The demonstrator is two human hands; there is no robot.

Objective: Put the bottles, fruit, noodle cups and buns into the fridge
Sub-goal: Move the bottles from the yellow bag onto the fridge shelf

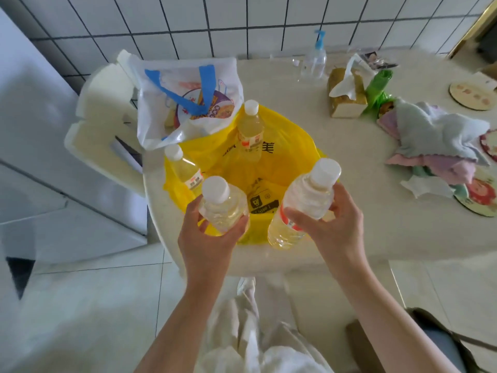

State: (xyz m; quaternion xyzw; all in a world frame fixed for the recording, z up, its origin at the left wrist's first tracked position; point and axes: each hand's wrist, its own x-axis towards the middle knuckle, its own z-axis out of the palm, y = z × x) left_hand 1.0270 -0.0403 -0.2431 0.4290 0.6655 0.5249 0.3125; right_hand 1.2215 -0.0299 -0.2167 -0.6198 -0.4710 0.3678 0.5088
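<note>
Now, two hands each hold a bottle.
Left hand (pixel 208 238) fingers wrap the near-left bottle (pixel 222 204); right hand (pixel 332 224) fingers curl round a tilted bottle (pixel 304 203) above the yellow bag (pixel 285 146).

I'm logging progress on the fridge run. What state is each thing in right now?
left hand: grips a capped bottle, lifted
right hand: grips a second capped bottle, tilted
back bottle: capped, upright on the yellow bag
left bottle: capped, standing at the bag's edge
yellow bag: spread open on the table
white shopping bag: open, still holding goods
pump bottle: upright
tissue pack: open, a tissue sticking out
</note>
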